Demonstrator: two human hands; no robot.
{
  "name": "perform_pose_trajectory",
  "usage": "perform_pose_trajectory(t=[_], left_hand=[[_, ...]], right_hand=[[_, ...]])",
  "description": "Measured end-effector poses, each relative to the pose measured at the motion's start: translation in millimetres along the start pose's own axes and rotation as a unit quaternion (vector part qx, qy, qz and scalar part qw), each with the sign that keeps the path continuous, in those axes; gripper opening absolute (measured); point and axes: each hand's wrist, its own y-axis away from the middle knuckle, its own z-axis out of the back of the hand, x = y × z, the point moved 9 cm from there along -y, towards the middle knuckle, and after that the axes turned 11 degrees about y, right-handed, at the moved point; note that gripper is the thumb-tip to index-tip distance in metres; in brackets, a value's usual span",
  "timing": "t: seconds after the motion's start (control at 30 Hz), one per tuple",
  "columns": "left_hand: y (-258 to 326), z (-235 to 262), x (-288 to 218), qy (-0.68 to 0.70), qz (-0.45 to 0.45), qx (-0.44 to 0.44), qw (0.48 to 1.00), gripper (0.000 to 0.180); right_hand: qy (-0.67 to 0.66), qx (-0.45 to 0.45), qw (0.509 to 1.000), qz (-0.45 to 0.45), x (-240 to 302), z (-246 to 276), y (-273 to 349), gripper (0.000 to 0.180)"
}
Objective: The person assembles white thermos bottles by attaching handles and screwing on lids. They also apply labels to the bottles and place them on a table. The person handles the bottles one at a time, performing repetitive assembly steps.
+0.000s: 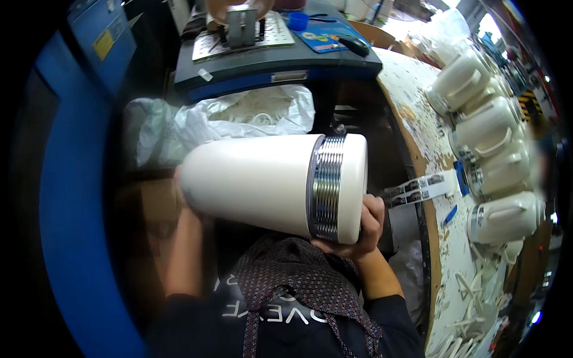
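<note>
The right hand was partly curled, gripping the white end of a big white jug at 4 o'clock, beside its shiny silver ring. The left hand was at the jug's other end, at 9 o'clock; it was mostly hidden, so I could not tell how open it was. The jug was sideways in the middle. Past it, at 12 o'clock, was a white bag. More white jugs sat on a chipped surface at 3 o'clock.

Bright upper right; glare on metal band; edges bent.
</note>
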Motion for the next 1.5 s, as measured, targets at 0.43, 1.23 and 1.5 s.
perform_pose_trajectory(t=[0.43, 1.23, 1.5], left_hand=[[14.7, -27.0, -2.4, 0.089, 0.017, 0.056, 0.994, 0.052], [-16.7, 14.0, -50.4, 0.118, 0.020, -0.008, 0.993, 0.055], [-46.5, 16.5, -16.1, -0.057, -0.087, 0.036, 0.994, 0.047]], right_hand=[[-0.158, 0.036, 0.936, -0.313, -73.0, -32.8, 17.3, 0.115], [-0.209, 0.038, 0.963, -0.168, -46.3, -55.1, 61.4, 0.095], [-0.090, 0.035, 0.913, -0.396, -147.5, -65.6, 93.8, 0.071]])
